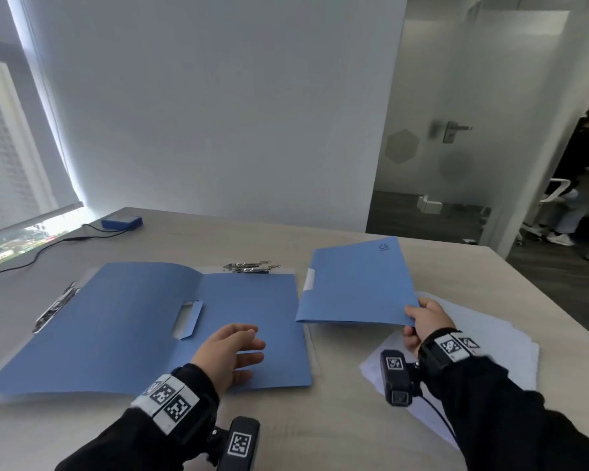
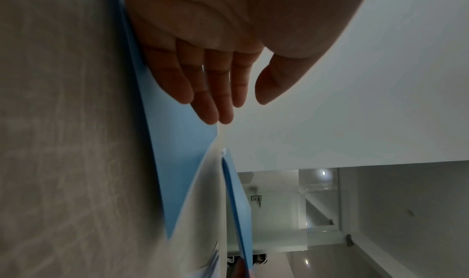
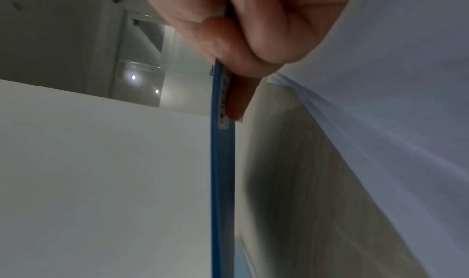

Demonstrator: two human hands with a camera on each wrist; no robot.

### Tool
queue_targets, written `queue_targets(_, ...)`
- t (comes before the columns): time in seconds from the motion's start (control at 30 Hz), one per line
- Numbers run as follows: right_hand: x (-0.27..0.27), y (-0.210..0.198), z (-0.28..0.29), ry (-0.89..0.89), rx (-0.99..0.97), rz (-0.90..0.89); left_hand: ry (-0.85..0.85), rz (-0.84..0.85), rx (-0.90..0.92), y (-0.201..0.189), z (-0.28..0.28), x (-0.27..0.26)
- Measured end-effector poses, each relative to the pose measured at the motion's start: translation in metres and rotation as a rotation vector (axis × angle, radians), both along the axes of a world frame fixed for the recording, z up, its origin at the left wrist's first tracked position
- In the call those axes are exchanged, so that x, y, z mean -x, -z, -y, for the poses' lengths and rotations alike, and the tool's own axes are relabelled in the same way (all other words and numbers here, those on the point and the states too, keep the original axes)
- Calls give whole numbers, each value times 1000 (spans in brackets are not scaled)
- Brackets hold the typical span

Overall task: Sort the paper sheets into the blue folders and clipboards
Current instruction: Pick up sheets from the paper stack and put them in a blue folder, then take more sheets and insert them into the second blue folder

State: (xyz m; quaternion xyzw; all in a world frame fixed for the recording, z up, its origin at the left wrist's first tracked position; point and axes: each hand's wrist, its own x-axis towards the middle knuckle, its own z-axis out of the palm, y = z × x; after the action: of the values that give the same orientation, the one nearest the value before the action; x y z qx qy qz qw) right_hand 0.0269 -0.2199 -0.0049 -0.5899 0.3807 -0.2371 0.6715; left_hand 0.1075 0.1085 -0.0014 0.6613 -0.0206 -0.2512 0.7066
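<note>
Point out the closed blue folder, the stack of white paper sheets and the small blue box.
closed blue folder (image 1: 356,283): head view, middle of its cover.
stack of white paper sheets (image 1: 497,338): head view, bare top sheet.
small blue box (image 1: 121,221): head view, its top.

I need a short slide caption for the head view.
Right hand pinches a closed blue folder; left hand hovers above the open one.

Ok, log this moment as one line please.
right hand: pinches closed blue folder, lifted | left hand: open, over open blue folder | paper sheets: loose on table
</note>
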Motion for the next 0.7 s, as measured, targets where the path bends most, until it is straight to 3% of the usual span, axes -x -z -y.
queue_targets(0.2, -32, -9, 12, 25, -102, -33, 27, 21, -28, -4, 3, 1)
queue_targets(0.37, -31, -18, 8, 45, -348, 107, 73, 40, -43, -7, 14, 7)
queue_targets(0.53, 13, -21, 0, 42, -377, 163, 153, 64, -63, -5, 44, 19)
queue_targets(0.7, 83, -16, 7, 39, -209, 94, 251, 109, -63, -1, 91, 45)
